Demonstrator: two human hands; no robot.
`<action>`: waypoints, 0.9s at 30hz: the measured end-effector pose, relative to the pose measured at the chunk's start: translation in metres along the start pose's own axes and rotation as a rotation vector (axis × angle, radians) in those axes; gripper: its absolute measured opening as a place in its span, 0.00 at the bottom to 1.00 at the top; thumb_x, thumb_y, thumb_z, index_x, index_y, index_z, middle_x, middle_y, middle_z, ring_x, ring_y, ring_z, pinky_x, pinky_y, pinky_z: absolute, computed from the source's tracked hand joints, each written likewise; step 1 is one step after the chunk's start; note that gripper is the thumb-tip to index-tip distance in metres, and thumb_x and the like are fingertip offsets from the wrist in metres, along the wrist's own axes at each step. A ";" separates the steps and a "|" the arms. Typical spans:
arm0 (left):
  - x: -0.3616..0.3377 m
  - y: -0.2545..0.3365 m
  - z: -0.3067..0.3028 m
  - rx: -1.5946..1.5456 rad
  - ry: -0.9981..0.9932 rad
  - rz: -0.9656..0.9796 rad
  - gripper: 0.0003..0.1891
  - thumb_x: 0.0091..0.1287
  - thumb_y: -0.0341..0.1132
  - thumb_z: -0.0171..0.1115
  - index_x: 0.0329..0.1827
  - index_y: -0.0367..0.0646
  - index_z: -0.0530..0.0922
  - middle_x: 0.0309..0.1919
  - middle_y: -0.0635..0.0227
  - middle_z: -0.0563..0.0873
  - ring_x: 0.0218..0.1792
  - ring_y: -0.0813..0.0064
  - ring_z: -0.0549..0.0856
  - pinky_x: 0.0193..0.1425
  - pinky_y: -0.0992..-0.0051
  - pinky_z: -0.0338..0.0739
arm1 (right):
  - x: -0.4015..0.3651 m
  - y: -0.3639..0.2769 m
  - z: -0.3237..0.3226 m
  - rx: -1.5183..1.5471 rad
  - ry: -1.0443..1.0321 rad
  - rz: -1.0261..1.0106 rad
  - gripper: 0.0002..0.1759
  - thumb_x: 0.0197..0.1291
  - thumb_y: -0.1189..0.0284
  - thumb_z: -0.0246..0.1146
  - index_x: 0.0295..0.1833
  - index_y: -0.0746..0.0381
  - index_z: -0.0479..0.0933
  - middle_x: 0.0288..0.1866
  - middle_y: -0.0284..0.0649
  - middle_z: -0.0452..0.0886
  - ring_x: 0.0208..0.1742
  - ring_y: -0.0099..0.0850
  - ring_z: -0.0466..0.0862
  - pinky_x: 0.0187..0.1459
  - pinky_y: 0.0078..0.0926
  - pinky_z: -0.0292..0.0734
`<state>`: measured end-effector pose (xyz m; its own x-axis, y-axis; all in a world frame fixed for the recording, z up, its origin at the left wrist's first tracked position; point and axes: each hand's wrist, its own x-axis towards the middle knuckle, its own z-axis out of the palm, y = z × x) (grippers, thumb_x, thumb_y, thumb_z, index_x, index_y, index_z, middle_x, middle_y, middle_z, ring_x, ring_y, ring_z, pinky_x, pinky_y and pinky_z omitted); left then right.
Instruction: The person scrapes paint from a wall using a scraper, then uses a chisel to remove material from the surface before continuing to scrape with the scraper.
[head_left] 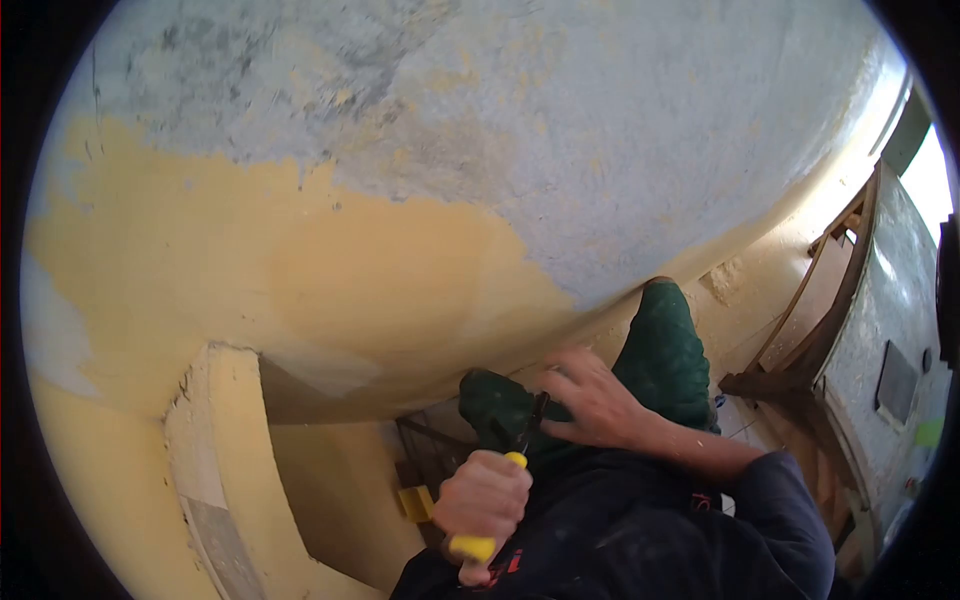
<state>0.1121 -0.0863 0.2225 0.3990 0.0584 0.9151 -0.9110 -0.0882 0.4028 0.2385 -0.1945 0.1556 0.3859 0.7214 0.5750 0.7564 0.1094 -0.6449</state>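
Note:
My left hand [482, 505] is wrapped round the yellow handle [472, 548] of a hand tool that looks like a scraper. Its dark, narrow blade [535, 415] points up and to the right from my fist. At the blade's far end, my right hand [595, 400] has its thumb and bent fingers closed about it. Those fingers are slightly blurred, and they hide the tip. Both hands are in front of my body, over my green trousers [665, 345]. Ahead is a wall [390, 265] with smooth yellow paint low down and a rough grey patched surface above.
A ledge with chipped edges [235, 430] borders a recess at lower left. On the right stands a grey-topped table [905, 300] with a wooden frame, carrying a dark flat rectangular piece [897, 382]. Pale debris [725, 280] lies near the wall's foot.

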 end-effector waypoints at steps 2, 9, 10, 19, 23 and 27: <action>-0.027 -0.014 0.007 0.033 0.058 -0.124 0.26 0.62 0.51 0.57 0.14 0.39 0.71 0.11 0.67 0.73 0.11 0.69 0.74 0.20 0.73 0.71 | -0.051 0.013 0.001 0.109 -0.077 0.320 0.17 0.61 0.62 0.69 0.47 0.61 0.74 0.41 0.46 0.76 0.50 0.43 0.80 0.51 0.39 0.76; -0.056 -0.053 0.056 0.272 -0.485 -0.406 0.20 0.57 0.53 0.63 0.24 0.44 0.76 0.20 0.69 0.74 0.23 0.63 0.77 0.28 0.67 0.69 | -0.099 0.013 -0.023 1.573 -0.226 1.483 0.21 0.79 0.57 0.50 0.56 0.63 0.77 0.50 0.36 0.81 0.50 0.25 0.81 0.55 0.24 0.77; -0.060 -0.054 0.066 0.286 -0.449 -0.404 0.20 0.57 0.53 0.63 0.24 0.44 0.76 0.20 0.69 0.74 0.23 0.63 0.77 0.28 0.67 0.69 | -0.108 0.018 -0.023 1.517 -0.203 1.335 0.20 0.79 0.61 0.50 0.62 0.64 0.74 0.52 0.36 0.82 0.51 0.24 0.80 0.55 0.25 0.77; -0.080 -0.068 0.053 0.447 -0.272 -0.485 0.22 0.65 0.55 0.57 0.47 0.46 0.81 0.46 0.62 0.83 0.53 0.56 0.77 0.62 0.48 0.68 | -0.109 0.020 -0.055 0.858 -0.315 1.161 0.21 0.80 0.63 0.47 0.70 0.61 0.65 0.40 0.36 0.78 0.31 0.25 0.81 0.37 0.22 0.81; -0.103 -0.083 0.027 0.924 -0.052 -0.293 0.24 0.67 0.56 0.51 0.49 0.47 0.82 0.48 0.63 0.84 0.56 0.55 0.78 0.69 0.48 0.65 | -0.099 0.011 -0.061 1.033 -0.395 1.077 0.23 0.81 0.61 0.45 0.73 0.60 0.62 0.33 0.34 0.71 0.23 0.21 0.72 0.25 0.18 0.71; -0.089 -0.108 0.010 1.162 -0.134 -0.078 0.25 0.66 0.57 0.47 0.38 0.46 0.83 0.38 0.64 0.84 0.50 0.58 0.83 0.72 0.47 0.64 | -0.090 0.006 -0.047 1.139 -0.459 0.924 0.26 0.80 0.59 0.46 0.74 0.62 0.61 0.33 0.34 0.70 0.24 0.20 0.70 0.26 0.17 0.68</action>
<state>0.1762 -0.0916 0.0979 0.5204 0.0050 0.8539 -0.2680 -0.9485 0.1689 0.2338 -0.2910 0.1237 0.1253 0.9483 -0.2917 -0.5233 -0.1866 -0.8315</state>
